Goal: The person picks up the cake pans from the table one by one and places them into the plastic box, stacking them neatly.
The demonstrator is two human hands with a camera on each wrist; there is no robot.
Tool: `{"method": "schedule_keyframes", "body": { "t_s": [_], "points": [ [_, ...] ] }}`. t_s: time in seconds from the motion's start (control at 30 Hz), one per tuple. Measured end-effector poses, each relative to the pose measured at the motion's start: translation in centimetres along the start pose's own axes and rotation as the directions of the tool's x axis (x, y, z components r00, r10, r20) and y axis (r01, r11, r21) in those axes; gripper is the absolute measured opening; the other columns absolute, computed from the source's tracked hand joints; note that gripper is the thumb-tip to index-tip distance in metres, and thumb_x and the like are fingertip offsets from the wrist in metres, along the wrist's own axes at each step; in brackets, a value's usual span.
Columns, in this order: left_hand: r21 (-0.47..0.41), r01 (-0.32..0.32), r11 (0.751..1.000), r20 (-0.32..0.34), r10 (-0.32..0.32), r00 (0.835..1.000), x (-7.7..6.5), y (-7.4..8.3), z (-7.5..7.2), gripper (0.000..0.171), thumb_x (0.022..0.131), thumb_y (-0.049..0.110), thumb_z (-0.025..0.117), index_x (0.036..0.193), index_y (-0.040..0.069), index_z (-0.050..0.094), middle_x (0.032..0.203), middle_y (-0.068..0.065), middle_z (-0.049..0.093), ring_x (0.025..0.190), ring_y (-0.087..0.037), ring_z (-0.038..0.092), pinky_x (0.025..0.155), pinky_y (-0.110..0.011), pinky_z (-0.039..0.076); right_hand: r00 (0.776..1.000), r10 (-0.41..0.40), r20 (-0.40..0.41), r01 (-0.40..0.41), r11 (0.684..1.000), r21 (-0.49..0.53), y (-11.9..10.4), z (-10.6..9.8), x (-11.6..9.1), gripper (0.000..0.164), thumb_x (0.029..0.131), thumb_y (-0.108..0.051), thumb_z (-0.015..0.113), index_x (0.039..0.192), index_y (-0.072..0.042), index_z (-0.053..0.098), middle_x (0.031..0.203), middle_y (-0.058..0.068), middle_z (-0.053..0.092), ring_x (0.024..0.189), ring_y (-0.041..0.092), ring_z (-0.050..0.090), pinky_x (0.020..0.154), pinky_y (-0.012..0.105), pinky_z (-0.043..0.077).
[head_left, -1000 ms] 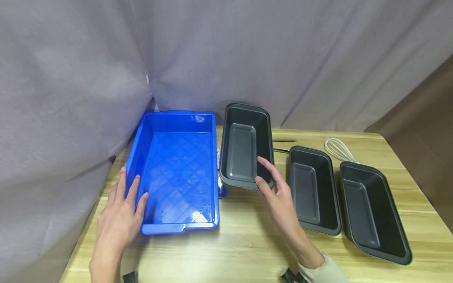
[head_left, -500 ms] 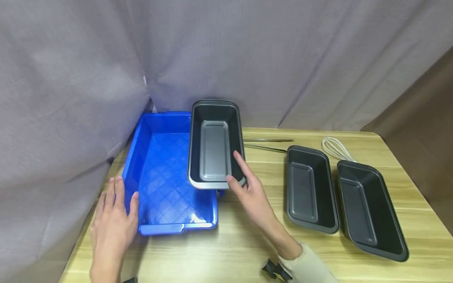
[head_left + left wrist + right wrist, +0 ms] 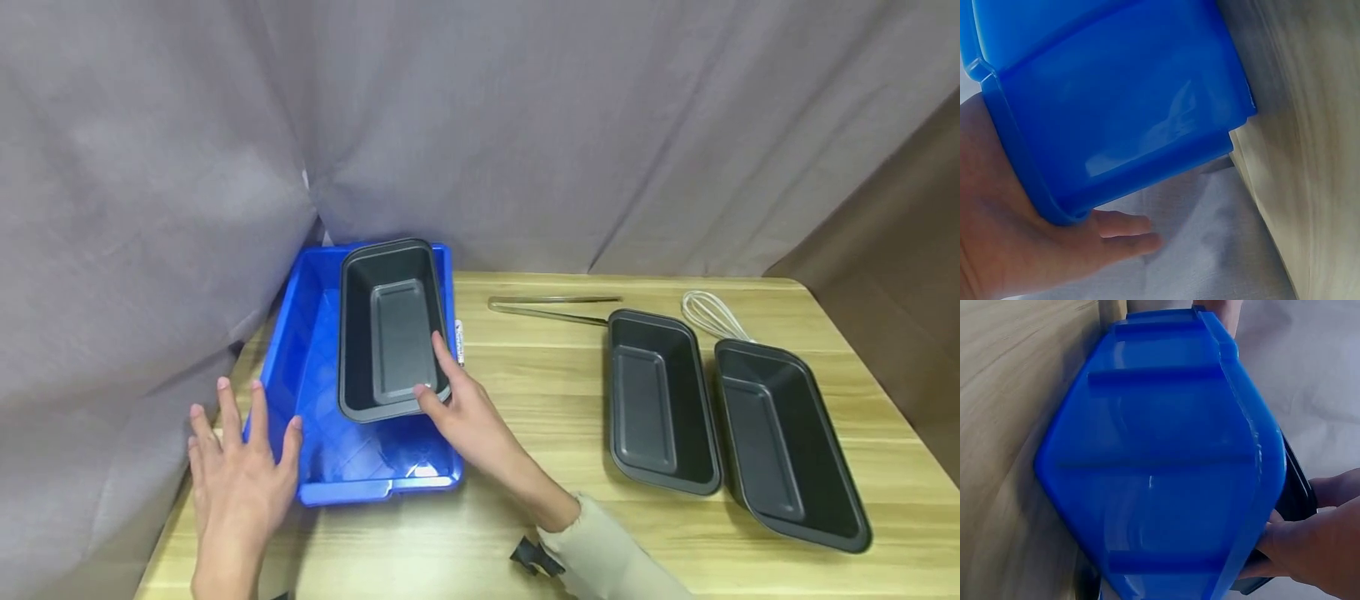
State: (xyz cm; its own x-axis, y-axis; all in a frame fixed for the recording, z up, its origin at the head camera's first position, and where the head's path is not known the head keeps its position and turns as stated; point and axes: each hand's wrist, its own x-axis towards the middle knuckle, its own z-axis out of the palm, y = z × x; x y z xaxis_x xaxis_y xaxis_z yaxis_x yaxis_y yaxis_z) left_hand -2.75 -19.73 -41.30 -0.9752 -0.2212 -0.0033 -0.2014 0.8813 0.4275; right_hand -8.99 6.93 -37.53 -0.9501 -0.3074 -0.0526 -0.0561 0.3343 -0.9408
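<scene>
My right hand (image 3: 471,417) grips a dark grey loaf pan (image 3: 396,333) by its near right corner, thumb over the rim and the other fingers mostly hidden. The pan overlaps the right part of a blue plastic bin (image 3: 345,492) in the head view. In the right wrist view, part of the pan (image 3: 1297,487) shows past the bin's rim, with my hand (image 3: 1322,544) beside it. My left hand (image 3: 243,479), fingers spread and straight, lies at the bin's near left rim. The left wrist view shows that hand (image 3: 1029,244) against the bin's outer wall (image 3: 1129,106).
Two more loaf pans, a nearer-middle one (image 3: 645,408) and a right one (image 3: 765,450), stand on the wooden table (image 3: 540,375). Metal tongs (image 3: 551,314) and a white whisk (image 3: 712,315) lie behind them. A grey curtain (image 3: 480,133) hangs at the back and left.
My right hand has carried the loaf pan leftward, from right of the bin to over it, uncovering the tongs. My left hand's fingers have spread and shifted slightly left at the rim.
</scene>
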Motion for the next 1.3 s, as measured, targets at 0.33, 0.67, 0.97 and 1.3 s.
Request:
{"method": "schedule_keyframes", "body": {
  "t_s": [0.33, 0.67, 0.97, 1.3],
  "points": [
    [0.053, 0.010, 0.999, 0.045, -0.012, 0.999, -0.1, 0.1, -0.2, 0.080, 0.118, 0.057, 0.026, 0.176, 0.006, 0.007, 0.181, -0.024, -0.018, 0.160, -0.067, -0.013, 0.121, -0.089, -0.009, 0.996, -0.085, 0.032, 0.088, 0.990, -0.106, 0.3, 1.9, 2.5, 0.076, 0.109, -0.014, 0.058, 0.172, 0.005, 0.020, 0.180, 0.024, 0.023, 0.147, 0.042, 0.056, 0.137, 0.054, 0.021],
    [0.050, 0.018, 0.999, 0.053, -0.020, 0.998, 0.0, -0.1, -0.1, 0.079, 0.118, 0.055, 0.026, 0.176, 0.006, 0.006, 0.181, -0.025, -0.015, 0.161, -0.067, -0.012, 0.121, -0.088, -0.010, 0.997, -0.019, 0.071, 0.031, 0.984, -0.174, 0.0, 3.4, 4.2, 0.077, 0.110, -0.018, 0.058, 0.172, 0.005, 0.020, 0.179, 0.027, 0.020, 0.169, 0.041, 0.019, 0.138, 0.057, 0.020],
    [0.082, 0.044, 0.996, 0.105, -0.052, 0.993, 0.3, 0.2, -0.3, 0.077, 0.119, 0.051, 0.028, 0.177, 0.007, 0.002, 0.181, -0.023, -0.018, 0.162, -0.065, -0.011, 0.123, -0.086, -0.011, 0.993, 0.032, 0.113, -0.006, 0.973, -0.231, 0.2, 4.8, 5.2, 0.077, 0.112, -0.017, 0.059, 0.173, 0.004, 0.017, 0.179, 0.032, 0.015, 0.169, 0.044, 0.017, 0.138, 0.055, 0.019],
    [0.072, 0.044, 0.996, 0.097, -0.051, 0.994, 0.3, 0.1, -0.3, 0.077, 0.119, 0.050, 0.029, 0.177, 0.007, 0.002, 0.182, -0.025, -0.013, 0.163, -0.065, -0.007, 0.125, -0.085, -0.009, 0.964, 0.155, 0.216, -0.102, 0.966, -0.237, 0.0, 5.2, 4.8, 0.083, 0.114, -0.019, 0.060, 0.175, 0.000, 0.006, 0.072, 0.006, 0.079, 0.161, 0.023, 0.043, 0.140, 0.040, 0.007]
  ]
}}
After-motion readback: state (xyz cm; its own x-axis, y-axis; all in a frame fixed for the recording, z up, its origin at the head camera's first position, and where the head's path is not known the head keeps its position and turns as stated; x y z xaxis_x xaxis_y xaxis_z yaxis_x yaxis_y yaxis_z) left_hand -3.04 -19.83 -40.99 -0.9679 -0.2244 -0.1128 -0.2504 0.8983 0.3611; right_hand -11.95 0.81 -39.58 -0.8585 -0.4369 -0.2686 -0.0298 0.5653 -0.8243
